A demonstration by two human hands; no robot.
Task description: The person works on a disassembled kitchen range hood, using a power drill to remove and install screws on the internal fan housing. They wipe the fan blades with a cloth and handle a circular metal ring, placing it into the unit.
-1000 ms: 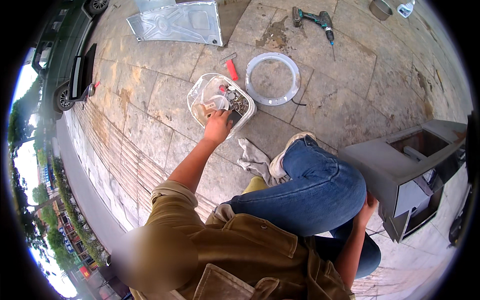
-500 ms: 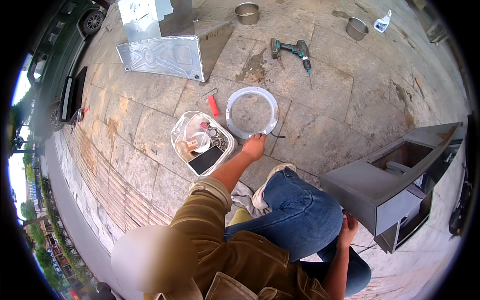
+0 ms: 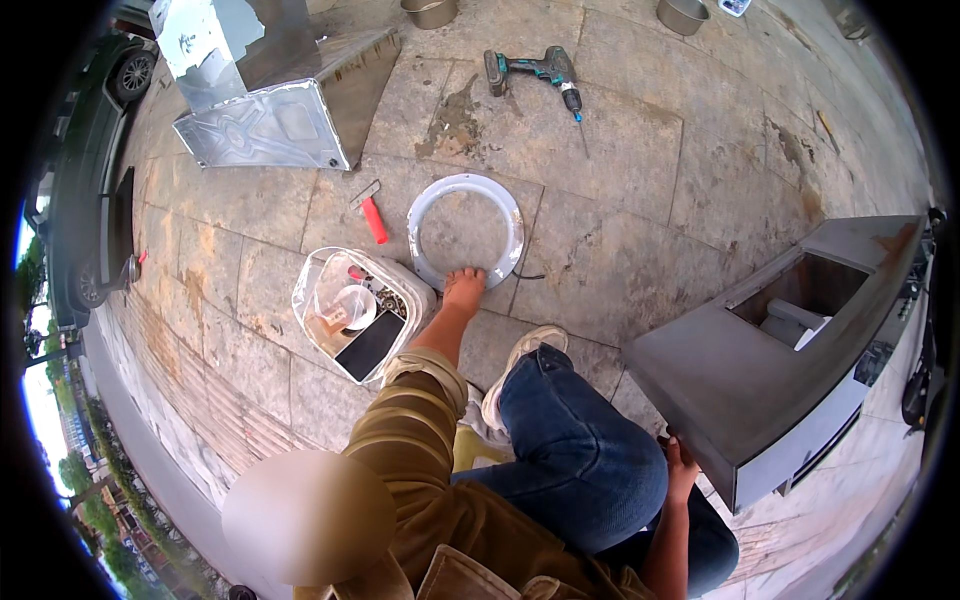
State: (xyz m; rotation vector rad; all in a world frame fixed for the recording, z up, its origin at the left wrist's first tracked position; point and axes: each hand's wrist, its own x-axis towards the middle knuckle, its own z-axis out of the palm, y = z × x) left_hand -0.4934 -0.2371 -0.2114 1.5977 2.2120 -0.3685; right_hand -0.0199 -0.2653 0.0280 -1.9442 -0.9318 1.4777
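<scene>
A pale grey ring (image 3: 512, 212), worn and patchy, lies flat on the paving in front of me. My left hand (image 3: 463, 292) reaches down to its near edge, with the fingers closed over the rim. At my right stands a dark grey metal housing (image 3: 690, 375) with a rectangular opening in its upper face. My right hand (image 3: 682, 470) is at the near left edge of this housing, fingers curled against it and partly hidden.
A white tub (image 3: 415, 290) holds small hardware, a cup and a phone (image 3: 370, 346). Beyond lie a red-handled scraper (image 3: 374, 220), a cordless drill (image 3: 540, 68) and a large sheet-metal part (image 3: 265, 125). Round metal pans (image 3: 430, 12) stand farther off. A parked vehicle (image 3: 75, 210) is at left.
The housing has tilted, so its upper face shows more and its open front less. My left hand has shifted slightly along the ring's near rim. The whole view has swung a little.
</scene>
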